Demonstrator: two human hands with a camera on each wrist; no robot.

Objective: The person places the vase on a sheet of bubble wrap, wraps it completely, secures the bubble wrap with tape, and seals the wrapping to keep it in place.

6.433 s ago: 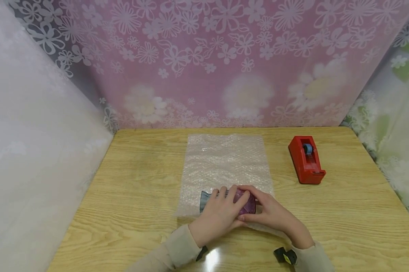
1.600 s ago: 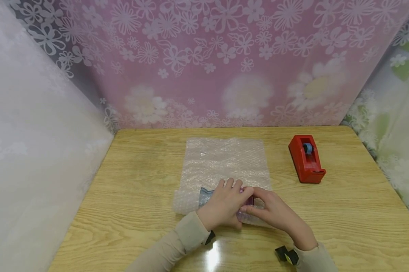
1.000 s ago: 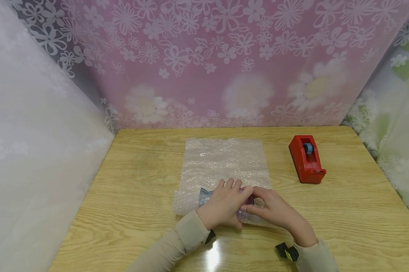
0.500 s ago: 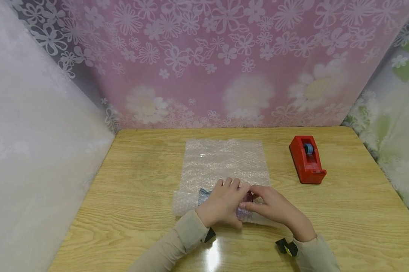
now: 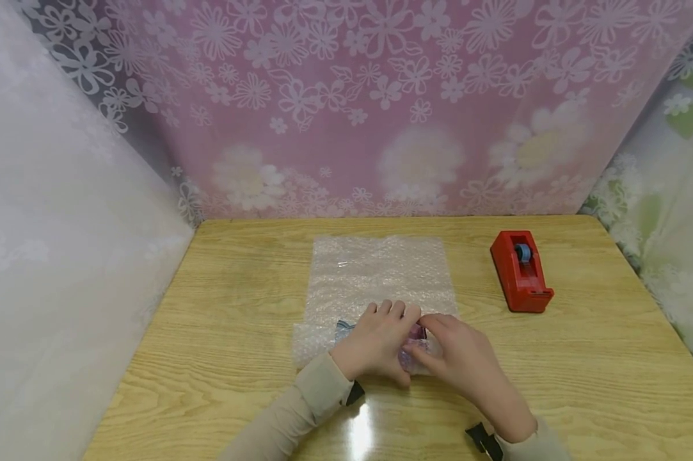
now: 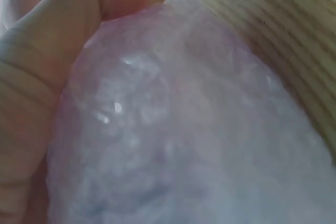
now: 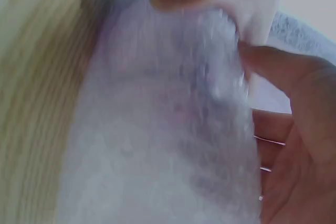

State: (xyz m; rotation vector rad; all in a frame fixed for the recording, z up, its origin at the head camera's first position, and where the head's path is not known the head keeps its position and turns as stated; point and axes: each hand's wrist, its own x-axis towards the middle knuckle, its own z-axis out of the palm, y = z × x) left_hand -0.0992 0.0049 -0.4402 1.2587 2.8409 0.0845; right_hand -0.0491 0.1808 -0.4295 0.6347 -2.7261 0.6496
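A vase (image 5: pixel 418 331), purple in the body with a flared blue end at left, lies on its side near the front of a bubble wrap sheet (image 5: pixel 381 275). The sheet's near edge is folded up over it. My left hand (image 5: pixel 375 342) grips the wrapped vase from above, fingers on the far side and thumb on the near side, hiding its middle. At the purple end, my right hand (image 5: pixel 461 355) holds the wrap between thumb and fingers. Both wrist views show bubble wrap (image 6: pixel 157 103) around the vase, pink and purple showing through; the right one is blurred.
A red tape dispenser (image 5: pixel 521 275) with a blue roll stands to the right of the sheet on the wooden table (image 5: pixel 237 288). A pink floral curtain (image 5: pixel 334 128) hangs behind the table, with pale curtains at both sides.
The near edge of the bubble wrap has come up over the vase since the oldest frame. Lately the wrap's loose right end has been drawn in, and my right hand has shifted slightly.
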